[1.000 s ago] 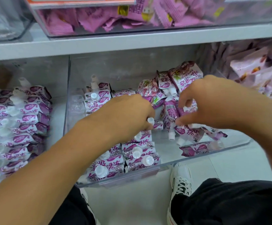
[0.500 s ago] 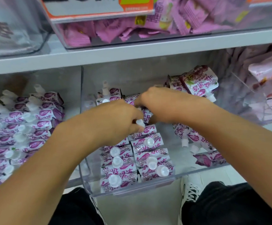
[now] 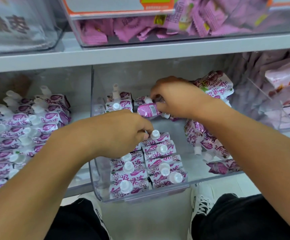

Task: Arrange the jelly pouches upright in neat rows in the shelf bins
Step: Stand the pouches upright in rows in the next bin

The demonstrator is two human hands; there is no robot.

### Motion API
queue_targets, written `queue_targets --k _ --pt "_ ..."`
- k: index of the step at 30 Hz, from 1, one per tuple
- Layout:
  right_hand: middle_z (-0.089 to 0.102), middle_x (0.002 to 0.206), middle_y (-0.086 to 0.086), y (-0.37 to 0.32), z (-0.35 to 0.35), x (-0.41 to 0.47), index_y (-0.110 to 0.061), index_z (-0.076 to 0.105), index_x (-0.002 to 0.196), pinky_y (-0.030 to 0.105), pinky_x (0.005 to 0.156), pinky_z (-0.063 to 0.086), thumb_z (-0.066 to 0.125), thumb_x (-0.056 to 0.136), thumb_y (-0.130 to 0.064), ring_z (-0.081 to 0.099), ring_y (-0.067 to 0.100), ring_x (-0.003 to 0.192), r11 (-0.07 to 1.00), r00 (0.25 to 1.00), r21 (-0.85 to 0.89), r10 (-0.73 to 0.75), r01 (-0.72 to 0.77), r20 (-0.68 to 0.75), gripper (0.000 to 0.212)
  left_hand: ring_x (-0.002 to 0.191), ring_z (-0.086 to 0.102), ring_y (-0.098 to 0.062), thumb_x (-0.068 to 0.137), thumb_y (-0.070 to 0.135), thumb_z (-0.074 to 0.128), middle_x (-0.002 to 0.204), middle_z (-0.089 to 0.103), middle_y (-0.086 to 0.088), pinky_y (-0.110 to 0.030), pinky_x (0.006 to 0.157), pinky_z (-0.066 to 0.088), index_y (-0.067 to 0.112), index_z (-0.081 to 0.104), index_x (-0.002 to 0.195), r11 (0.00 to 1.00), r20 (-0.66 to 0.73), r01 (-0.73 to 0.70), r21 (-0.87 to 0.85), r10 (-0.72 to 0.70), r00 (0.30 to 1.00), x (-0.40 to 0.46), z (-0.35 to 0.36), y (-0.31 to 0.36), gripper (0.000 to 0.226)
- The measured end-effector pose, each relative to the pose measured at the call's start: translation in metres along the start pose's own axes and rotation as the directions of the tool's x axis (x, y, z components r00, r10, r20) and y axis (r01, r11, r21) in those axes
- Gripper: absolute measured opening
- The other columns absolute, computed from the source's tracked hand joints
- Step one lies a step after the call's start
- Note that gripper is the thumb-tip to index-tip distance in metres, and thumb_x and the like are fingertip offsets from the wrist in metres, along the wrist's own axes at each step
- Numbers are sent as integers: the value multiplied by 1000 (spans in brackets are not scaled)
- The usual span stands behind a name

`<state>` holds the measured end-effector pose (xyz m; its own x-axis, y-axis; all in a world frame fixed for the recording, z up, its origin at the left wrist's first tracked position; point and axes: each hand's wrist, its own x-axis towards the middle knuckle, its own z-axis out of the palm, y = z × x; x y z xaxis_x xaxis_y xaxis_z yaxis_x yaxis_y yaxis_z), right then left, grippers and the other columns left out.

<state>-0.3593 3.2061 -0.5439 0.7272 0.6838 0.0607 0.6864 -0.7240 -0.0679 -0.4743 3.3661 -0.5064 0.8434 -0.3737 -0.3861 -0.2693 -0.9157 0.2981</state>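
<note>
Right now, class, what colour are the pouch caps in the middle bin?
White, on the caps in the head view.

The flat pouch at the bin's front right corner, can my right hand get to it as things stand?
Probably yes. The flat pouch lies uncovered beside your right forearm, nothing stacked on it. But the right hand already holds a pouch farther back, so that one must be set down first.

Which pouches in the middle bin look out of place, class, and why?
The loose pouches along the clear bin right side lie tipped, caps pointing down, unlike the upright rows. The right hand holds one pouch sideways.
</note>
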Motion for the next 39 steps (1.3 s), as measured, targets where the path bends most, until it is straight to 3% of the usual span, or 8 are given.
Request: queue_targets --k 3,8,16,27,30,34,37,39 --pt "66 90 10 -1 3 3 -16 67 90 33 66 52 58 81 -19 63 33 79 999 998 12 46 -46 -39 13 77 56 -1 101 36 47 84 64 17 -27 75 46 36 66 111 1000 -12 10 -23 -11 1000 -2 -8 2 22" --pt "62 78 12 -2 6 4 -17 64 79 29 59 43 57 88 -19 60 32 69 998 997 1 60 -60 -55 12 83 57 -16 96 41 52 90 66 6 -33 75 47 29 69 102 990 -308 130 59 -106 945 10 -28 -12 21" --pt "60 78 0 -9 5 -8 -20 54 83 28 59 38 79 70 -32 60 25 73 999 994 -22 -46 49 99 30 92 58 -25 95 40 54 105 62 -3 -39 85 50 34 65 113 944 -211 245 222 -199 957 23 -24 -21 21" --pt "71 94 2 -13 -30 -22 -26 70 117 35 76 54 60 91 -14 65 14 81 963 980 257 -124 81 158 30 95 59 -22 87 45 66 106 64 4 -37 85 49 35 62 114 970 -228 198 139 -163 960 24 -26 -19 29" --pt "71 85 -8 -10 -18 -17 -18 73 110 6 65 48 68 90 -16 62 -8 65 893 996 450 -32 -12 89 21 89 57 -18 87 46 66 96 61 9 -33 78 47 36 68 105 962 -200 214 170 -179 963 24 -24 -15 20" --pt "73 90 14 8 -25 -17 -5 71 101 36 73 63 62 95 -11 75 21 75 552 967 806 238 -211 91 13 93 59 -19 85 52 66 106 64 8 -36 82 50 35 65 113 968 -175 204 149 -177 968 24 -25 -16 32" --pt "73 102 1 21 -40 -22 -18 72 108 35 86 58 59 84 -4 71 16 91 890 987 438 158 -131 -27 30 111 58 -23 87 50 65 129 60 3 -40 96 49 32 53 133 987 -151 139 76 -127 980 34 -24 -12 50" --pt "68 110 -5 17 -40 -27 -28 66 118 34 89 54 65 78 -9 64 16 99 983 983 169 40 -71 181 44 115 56 -22 89 47 64 132 58 4 -45 101 44 35 52 131 996 -122 88 16 -86 989 42 -22 -8 45"
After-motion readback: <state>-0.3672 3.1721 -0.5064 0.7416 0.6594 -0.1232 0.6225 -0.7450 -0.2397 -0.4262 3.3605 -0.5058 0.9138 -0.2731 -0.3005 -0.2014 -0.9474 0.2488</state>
